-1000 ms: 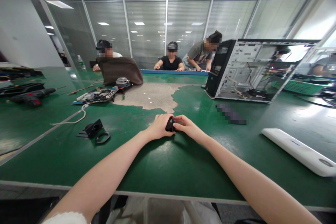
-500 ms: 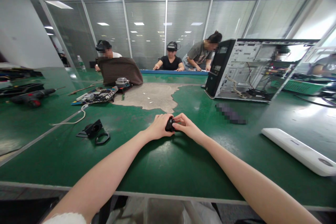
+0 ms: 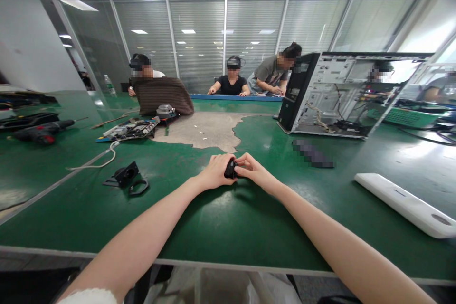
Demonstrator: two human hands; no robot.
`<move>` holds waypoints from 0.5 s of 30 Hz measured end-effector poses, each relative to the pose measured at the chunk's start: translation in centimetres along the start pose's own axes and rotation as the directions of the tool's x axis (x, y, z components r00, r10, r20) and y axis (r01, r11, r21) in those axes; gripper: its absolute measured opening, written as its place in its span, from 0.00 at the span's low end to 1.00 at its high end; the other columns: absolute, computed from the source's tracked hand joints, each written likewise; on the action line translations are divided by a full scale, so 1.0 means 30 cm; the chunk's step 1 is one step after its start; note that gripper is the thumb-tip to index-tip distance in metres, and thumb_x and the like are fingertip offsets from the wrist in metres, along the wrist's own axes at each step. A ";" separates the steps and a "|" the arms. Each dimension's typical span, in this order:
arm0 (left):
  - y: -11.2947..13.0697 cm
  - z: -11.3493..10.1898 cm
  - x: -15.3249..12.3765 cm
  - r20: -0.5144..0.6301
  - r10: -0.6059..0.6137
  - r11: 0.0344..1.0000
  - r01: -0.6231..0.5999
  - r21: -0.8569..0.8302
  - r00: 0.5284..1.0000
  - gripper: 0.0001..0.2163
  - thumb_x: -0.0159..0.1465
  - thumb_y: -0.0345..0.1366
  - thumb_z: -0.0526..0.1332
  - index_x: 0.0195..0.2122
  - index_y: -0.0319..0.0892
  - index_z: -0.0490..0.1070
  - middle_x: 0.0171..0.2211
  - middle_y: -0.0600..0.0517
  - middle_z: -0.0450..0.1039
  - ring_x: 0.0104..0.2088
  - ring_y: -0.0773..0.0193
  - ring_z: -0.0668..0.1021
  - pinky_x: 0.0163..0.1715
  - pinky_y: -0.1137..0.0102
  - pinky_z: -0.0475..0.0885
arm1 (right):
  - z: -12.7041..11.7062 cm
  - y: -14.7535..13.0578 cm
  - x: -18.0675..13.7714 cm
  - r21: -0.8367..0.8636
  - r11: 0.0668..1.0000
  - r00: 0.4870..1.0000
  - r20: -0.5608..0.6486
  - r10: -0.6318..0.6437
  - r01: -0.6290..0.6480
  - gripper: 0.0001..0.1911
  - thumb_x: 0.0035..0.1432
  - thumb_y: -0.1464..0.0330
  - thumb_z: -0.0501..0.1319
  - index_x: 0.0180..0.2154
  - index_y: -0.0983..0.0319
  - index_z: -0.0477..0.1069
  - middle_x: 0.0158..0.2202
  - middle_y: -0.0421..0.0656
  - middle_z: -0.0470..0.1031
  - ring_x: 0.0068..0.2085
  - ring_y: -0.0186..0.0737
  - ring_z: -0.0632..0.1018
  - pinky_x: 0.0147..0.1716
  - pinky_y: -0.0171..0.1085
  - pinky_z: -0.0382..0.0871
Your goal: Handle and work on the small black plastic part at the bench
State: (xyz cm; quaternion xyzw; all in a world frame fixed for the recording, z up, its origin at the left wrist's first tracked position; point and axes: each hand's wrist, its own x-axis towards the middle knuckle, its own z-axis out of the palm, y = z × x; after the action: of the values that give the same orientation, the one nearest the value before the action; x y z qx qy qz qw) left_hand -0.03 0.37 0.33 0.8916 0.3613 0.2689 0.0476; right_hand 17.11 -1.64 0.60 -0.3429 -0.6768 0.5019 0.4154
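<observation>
A small black object (image 3: 231, 169) with a glossy surface sits between my two hands, just above the green tabletop; its exact kind is hard to make out. My left hand (image 3: 215, 171) wraps round its left side. From the right, my right hand (image 3: 252, 172) pinches it with thumb and fingertips. The fingers cover much of it. To the left on the table lie a black bracket (image 3: 125, 174) with a round hole and, beside it, a black ring-shaped part (image 3: 138, 187).
An open computer case (image 3: 320, 95) stands at the back right, near a blurred dark item (image 3: 312, 153). A white power bank-like slab (image 3: 402, 204) lies right. At left are a circuit board (image 3: 130, 129), a cable (image 3: 103, 165) and a power drill (image 3: 44, 133). Several people work across the table.
My hands and the black object hold almost the same position. The view has shifted very slightly.
</observation>
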 end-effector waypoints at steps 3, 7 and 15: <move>0.003 -0.001 0.000 0.001 -0.013 1.000 0.013 -0.005 1.000 0.25 0.47 0.42 0.62 0.45 0.44 0.56 0.42 0.49 0.65 0.42 0.56 0.68 0.43 0.61 0.58 | 0.006 0.001 0.005 -0.008 1.000 1.000 -0.026 0.008 -0.008 0.14 0.47 0.62 0.60 0.34 0.59 0.60 0.34 0.39 0.69 0.36 0.35 0.72 0.38 0.40 0.66; 0.001 0.001 0.001 0.002 -0.011 1.000 0.011 -0.002 1.000 0.25 0.47 0.42 0.62 0.45 0.44 0.57 0.41 0.49 0.65 0.42 0.56 0.68 0.43 0.62 0.58 | 0.006 0.021 0.017 -0.012 0.998 0.996 -0.067 0.057 -0.058 0.16 0.45 0.62 0.61 0.36 0.60 0.60 0.35 0.41 0.69 0.36 0.36 0.72 0.38 0.41 0.66; -0.006 0.003 -0.001 0.000 0.006 1.000 -0.006 0.013 1.000 0.25 0.47 0.41 0.62 0.45 0.43 0.56 0.41 0.49 0.65 0.41 0.56 0.68 0.43 0.62 0.58 | -0.004 0.011 0.008 0.000 1.000 0.999 0.043 0.023 -0.023 0.18 0.43 0.65 0.63 0.37 0.59 0.59 0.35 0.40 0.69 0.37 0.36 0.72 0.38 0.40 0.66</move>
State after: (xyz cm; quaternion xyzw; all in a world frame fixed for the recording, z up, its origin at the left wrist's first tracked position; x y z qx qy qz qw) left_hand -0.12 0.48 0.19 0.8928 0.3606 0.2667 0.0410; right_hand 17.12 -1.31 0.34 -0.3395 -0.6815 0.5140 0.3951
